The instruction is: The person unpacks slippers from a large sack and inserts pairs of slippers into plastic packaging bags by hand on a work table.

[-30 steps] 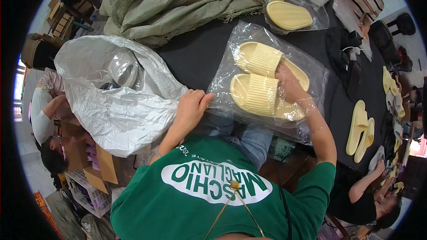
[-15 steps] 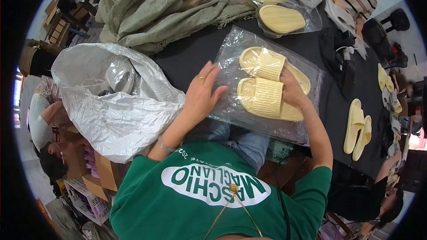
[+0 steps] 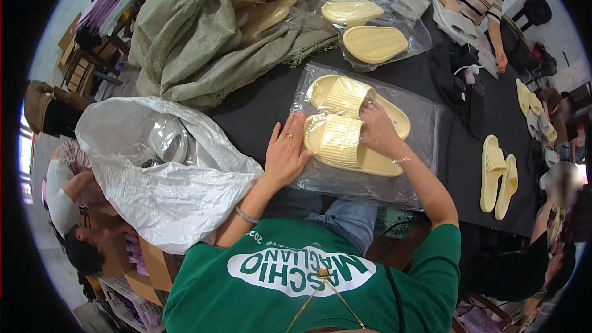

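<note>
- Left hand (image 3: 287,153) lies flat against the clear bag (image 3: 424,124); right hand (image 3: 382,132), inside, touches the yellow slides (image 3: 334,140), grip unclear.
- Both slides rest on the black table (image 3: 461,186).
- Slides seem light, springy, best held by straps (image 3: 348,97); bag looks slippery.

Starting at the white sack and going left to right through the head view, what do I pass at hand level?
White sack → left hand → bagged pale-yellow slippers → loose pale-yellow slippers.

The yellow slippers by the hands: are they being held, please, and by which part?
The right hand holds the yellow slippers at the rear edges of their straps; the left hand rests open on the clear bag.
</note>
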`<action>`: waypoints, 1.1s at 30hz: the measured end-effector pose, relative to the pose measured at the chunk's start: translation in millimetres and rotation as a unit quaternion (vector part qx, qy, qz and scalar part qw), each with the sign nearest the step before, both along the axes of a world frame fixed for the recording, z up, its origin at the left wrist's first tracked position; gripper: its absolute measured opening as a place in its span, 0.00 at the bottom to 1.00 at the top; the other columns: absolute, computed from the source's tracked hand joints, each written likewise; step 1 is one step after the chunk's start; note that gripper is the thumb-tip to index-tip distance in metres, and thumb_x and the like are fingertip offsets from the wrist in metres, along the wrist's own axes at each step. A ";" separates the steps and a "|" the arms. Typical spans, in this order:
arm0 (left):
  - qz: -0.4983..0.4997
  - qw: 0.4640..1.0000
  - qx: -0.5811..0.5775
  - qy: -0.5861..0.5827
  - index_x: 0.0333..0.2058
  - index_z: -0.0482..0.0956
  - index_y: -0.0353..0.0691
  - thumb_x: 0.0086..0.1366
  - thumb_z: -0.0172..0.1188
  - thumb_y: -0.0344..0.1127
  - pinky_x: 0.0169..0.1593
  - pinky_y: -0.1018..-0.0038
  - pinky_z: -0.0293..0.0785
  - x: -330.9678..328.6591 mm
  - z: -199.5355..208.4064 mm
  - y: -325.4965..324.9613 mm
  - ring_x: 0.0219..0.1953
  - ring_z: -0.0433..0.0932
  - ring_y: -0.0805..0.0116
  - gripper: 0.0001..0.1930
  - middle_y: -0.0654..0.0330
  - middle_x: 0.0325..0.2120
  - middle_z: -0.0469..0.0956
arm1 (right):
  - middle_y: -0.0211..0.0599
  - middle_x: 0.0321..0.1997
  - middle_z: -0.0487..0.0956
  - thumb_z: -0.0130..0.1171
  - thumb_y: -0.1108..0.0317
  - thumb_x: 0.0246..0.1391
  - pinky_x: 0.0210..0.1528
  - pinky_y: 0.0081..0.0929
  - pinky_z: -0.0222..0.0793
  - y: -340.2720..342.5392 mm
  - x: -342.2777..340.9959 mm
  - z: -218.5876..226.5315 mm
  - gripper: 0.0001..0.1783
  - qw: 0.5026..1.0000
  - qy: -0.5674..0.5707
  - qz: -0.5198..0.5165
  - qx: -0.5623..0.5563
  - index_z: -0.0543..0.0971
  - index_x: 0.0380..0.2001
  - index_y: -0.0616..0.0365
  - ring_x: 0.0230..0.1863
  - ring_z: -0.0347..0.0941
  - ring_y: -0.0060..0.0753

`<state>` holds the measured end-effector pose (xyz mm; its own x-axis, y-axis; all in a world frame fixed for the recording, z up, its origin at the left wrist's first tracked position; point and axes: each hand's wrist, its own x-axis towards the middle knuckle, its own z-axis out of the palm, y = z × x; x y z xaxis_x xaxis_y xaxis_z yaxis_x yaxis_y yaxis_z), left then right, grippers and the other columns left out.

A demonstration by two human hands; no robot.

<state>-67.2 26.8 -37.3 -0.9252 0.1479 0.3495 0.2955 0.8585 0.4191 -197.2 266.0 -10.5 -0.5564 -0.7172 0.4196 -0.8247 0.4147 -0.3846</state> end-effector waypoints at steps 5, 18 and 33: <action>0.030 0.995 -0.088 -0.024 0.63 0.60 0.43 0.62 0.47 0.61 0.65 0.57 0.49 -3.9 5.3 7.4 0.66 0.55 0.57 0.36 0.52 0.64 0.56 | 0.41 0.41 0.77 0.60 0.68 0.38 0.59 0.40 0.60 45.1 6.5 3.8 0.19 0.988 0.003 -0.115 0.106 0.77 0.39 0.55 0.52 0.69 0.45; 0.032 0.995 -0.094 -0.002 0.62 0.63 0.43 0.54 0.56 0.64 0.64 0.55 0.51 -4.1 8.5 11.2 0.66 0.55 0.55 0.42 0.52 0.64 0.56 | 0.46 0.43 0.77 0.56 0.74 0.38 0.63 0.45 0.53 193.5 73.5 156.4 0.12 0.826 0.154 -0.429 0.330 0.78 0.31 0.64 0.53 0.68 0.46; -0.072 0.992 0.107 0.013 0.53 0.72 0.41 0.54 0.63 0.43 0.59 0.63 0.62 0.2 -43.8 -21.7 0.56 0.69 0.53 0.28 0.53 0.53 0.72 | 0.38 0.29 0.79 0.62 0.59 0.38 0.47 0.36 0.61 -74.5 76.9 44.5 0.15 0.975 0.050 -0.217 -0.012 0.81 0.25 0.59 0.40 0.71 0.38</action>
<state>-67.0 5.1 -81.0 -0.8902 0.1977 0.4103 0.4217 0.6982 0.5785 -120.3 191.5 34.0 -0.7605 -0.4135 0.5006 -0.6078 0.7246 -0.3248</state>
